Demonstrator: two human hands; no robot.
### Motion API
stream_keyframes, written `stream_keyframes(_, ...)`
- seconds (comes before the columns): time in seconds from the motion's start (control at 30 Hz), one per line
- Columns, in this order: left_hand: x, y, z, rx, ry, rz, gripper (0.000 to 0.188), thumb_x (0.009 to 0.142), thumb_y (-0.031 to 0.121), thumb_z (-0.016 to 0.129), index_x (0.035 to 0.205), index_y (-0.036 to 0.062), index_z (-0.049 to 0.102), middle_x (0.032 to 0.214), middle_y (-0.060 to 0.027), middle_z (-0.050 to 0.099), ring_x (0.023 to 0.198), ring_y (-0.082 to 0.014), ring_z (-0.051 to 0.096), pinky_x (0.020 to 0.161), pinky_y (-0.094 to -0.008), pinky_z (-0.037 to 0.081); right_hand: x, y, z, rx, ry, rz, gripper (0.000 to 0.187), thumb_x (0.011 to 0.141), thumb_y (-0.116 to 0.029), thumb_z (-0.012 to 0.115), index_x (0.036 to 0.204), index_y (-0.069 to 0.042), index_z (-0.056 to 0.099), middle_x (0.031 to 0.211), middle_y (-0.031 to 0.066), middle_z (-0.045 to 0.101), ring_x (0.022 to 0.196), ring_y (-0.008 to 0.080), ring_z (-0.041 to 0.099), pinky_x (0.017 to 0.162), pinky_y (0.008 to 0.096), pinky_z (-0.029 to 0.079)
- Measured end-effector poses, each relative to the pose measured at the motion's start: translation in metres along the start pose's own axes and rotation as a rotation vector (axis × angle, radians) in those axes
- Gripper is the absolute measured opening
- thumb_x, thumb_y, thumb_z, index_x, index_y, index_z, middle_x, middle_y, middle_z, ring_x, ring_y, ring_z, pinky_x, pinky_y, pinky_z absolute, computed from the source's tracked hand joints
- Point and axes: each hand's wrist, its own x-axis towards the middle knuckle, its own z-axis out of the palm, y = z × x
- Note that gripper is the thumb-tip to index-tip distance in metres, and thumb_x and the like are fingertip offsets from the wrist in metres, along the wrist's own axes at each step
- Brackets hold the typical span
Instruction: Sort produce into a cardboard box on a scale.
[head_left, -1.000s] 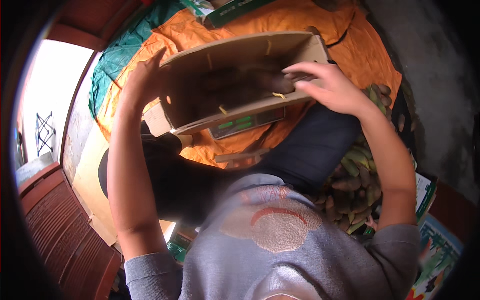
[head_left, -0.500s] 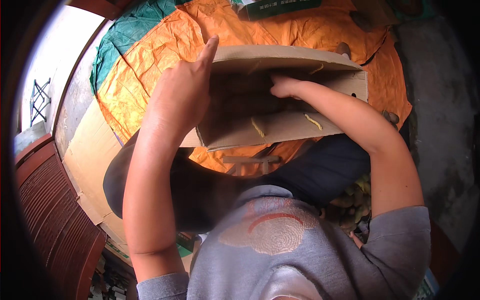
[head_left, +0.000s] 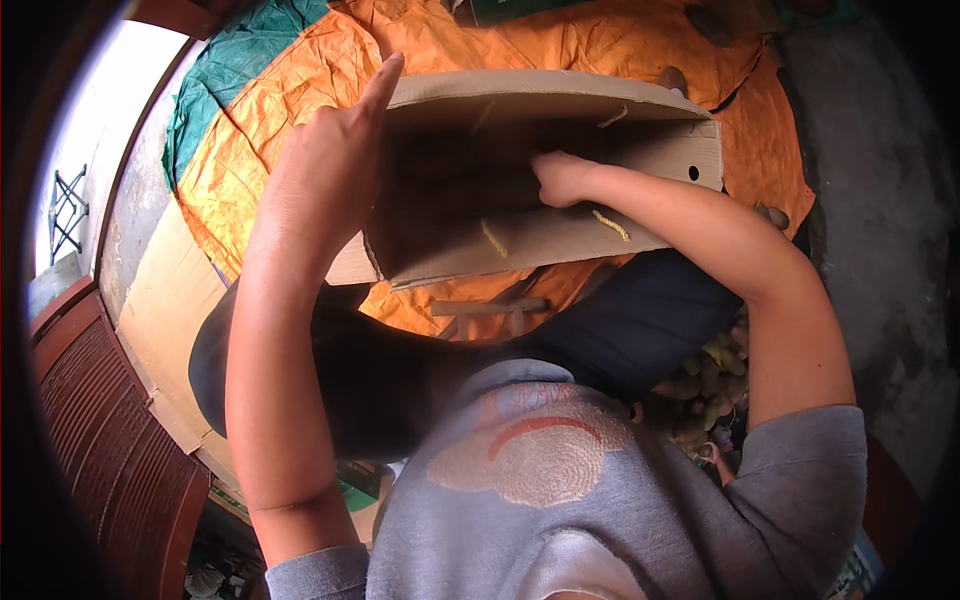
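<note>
Orange tarp [head_left: 450,45] is spread across far side. Cardboard box [head_left: 555,238] is seen centre-far over it, open side up. Left hand [head_left: 328,165] is placed at box's left end, index finger extended; grip can't be told. Right hand [head_left: 563,181] is lowered inside, fingers partly shadowed; hold can't be told. Yellow cords [head_left: 495,238] are seen on long walls.
</note>
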Motion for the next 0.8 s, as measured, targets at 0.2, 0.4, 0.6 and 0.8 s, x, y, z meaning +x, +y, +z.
stream_keyframes(0.2, -0.003, 0.003, 0.003, 0.036, 0.046, 0.059, 0.072, 0.086, -0.006, 0.051, 0.153, 0.0138, 0.038, 0.084, -0.0296, 0.067, 0.082, -0.0454, 0.069, 0.077, -0.0553, 0.054, -0.007, -0.013, 0.003, 0.191, -0.054, 0.107, 0.050, 0.083, -0.002, 0.055, 0.131, 0.009, 0.051, 0.130, 0.0309, 0.059, 0.125, 0.0413, 0.057, 0.101, 0.0453, 0.048)
stream_keyframes(0.4, 0.000, 0.006, 0.001, 0.033, 0.006, 0.034, 0.073, 0.084, -0.007, 0.051, 0.153, 0.0137, 0.038, 0.083, -0.0300, 0.067, 0.082, -0.0454, 0.069, 0.076, -0.0551, 0.055, 0.006, 0.008, 0.022, 0.070, 0.187, -0.172, 0.041, 0.083, -0.004, 0.056, 0.122, 0.008, 0.061, 0.123, 0.0297, 0.064, 0.118, 0.0419, 0.062, 0.096, 0.0446, 0.053)
stream_keyframes(0.6, -0.001, -0.003, 0.004, 0.009, 0.019, 0.019, 0.072, 0.086, -0.007, 0.051, 0.153, 0.0138, 0.038, 0.083, -0.0295, 0.067, 0.081, -0.0453, 0.069, 0.076, -0.0550, 0.055, -0.013, 0.031, -0.009, -0.344, 0.193, 0.071, 0.045, 0.083, -0.018, 0.069, 0.124, -0.001, 0.063, 0.130, 0.0211, 0.064, 0.120, 0.0368, 0.063, 0.099, 0.0448, 0.052)
stream_keyframes(0.8, -0.001, -0.001, 0.006, 0.036, 0.028, 0.002, 0.074, 0.092, -0.002, 0.058, 0.156, 0.0248, 0.033, 0.079, -0.0241, 0.067, 0.079, -0.0413, 0.069, 0.074, -0.0524, 0.054, 0.019, 0.076, 0.015, -0.263, -0.005, 0.167, 0.075, 0.082, -0.039, 0.077, 0.140, -0.002, 0.048, 0.130, 0.0235, 0.061, 0.123, 0.0389, 0.059, 0.102, 0.0462, 0.050)
